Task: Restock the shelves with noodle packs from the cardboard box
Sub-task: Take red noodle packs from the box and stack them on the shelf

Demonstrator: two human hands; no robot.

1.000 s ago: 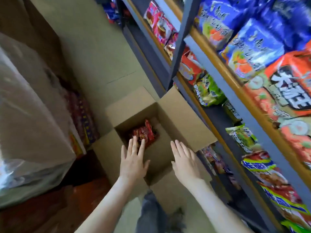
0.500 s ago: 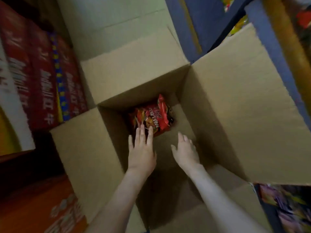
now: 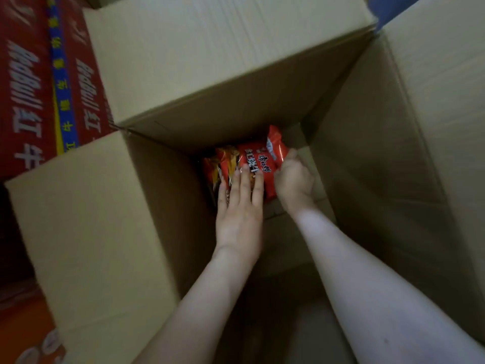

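Noodle packs (image 3: pixel 231 164) in red plastic wrappers with white lettering stood on edge in a small cluster at the bottom of the deep brown cardboard box (image 3: pixel 105 232), against its far wall. We reached down to them with both bare forearms. Our left hand (image 3: pixel 240 214) lay palm down, fingers straight and close together, their tips resting on the faces of the packs and gripping nothing. Our right hand (image 3: pixel 295 183) was just beside it, fingers curled round the right edge of the rightmost pack (image 3: pixel 262 160), whose upper corner stuck up above the knuckles; the fingertips were hidden behind the wrapper. A strip of red wrapper showed between the two hands. The box's flaps were folded outward, the far and right ones filling much of the view, and its tall walls closed in on our arms from both sides. Left of the box stood red printed cartons (image 3: pixel 26 88) with white lettering and a blue and yellow band; we could not tell whether they touched the left flap. An orange surface (image 3: pixel 23 324) showed at lower left, and a strip of blue shelf frame (image 3: pixel 388 9) past the box's top right corner.
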